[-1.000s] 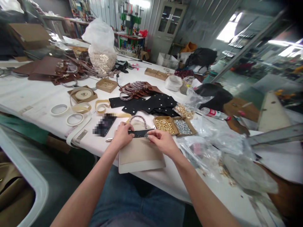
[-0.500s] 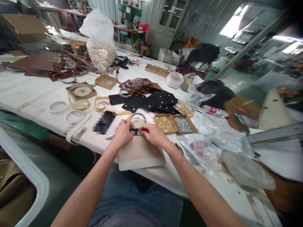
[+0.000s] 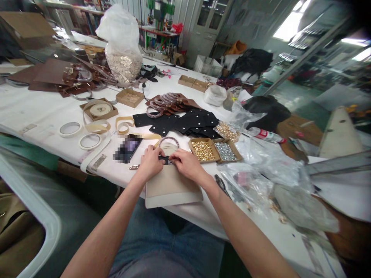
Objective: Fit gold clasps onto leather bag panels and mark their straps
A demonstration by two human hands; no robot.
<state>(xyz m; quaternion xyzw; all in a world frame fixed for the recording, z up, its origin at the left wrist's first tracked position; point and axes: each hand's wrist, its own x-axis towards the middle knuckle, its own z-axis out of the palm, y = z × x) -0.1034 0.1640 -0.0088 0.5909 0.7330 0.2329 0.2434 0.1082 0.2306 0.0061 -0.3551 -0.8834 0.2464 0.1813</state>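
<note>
A beige bag panel (image 3: 173, 187) lies on the near table edge, its lower part over my lap. A round wrapped handle (image 3: 169, 138) stands out beyond its far end. Across that end runs a black strip (image 3: 165, 158) with a small metal piece on it. My left hand (image 3: 152, 161) pinches the strip's left part, fingers bent. From the right, my right hand (image 3: 188, 163) has its thumb and fingertips closed at the strip beside the metal piece; the fingertips partly hide the contact. A metal-ended strap (image 3: 134, 167) pokes out left of my left hand.
Boxes of gold studs (image 3: 203, 151) and silver studs (image 3: 225, 151) stand right of the handle. Black punched pieces (image 3: 193, 122) lie behind. A phone (image 3: 127, 148) and tape rolls (image 3: 89, 141) are at left. Scissors (image 3: 222, 183) and plastic bags (image 3: 246, 189) lie right.
The fingers of my right hand have shifted slightly at the strip, now covering more of the metal piece. My left hand and the panel stay nearly in place.
</note>
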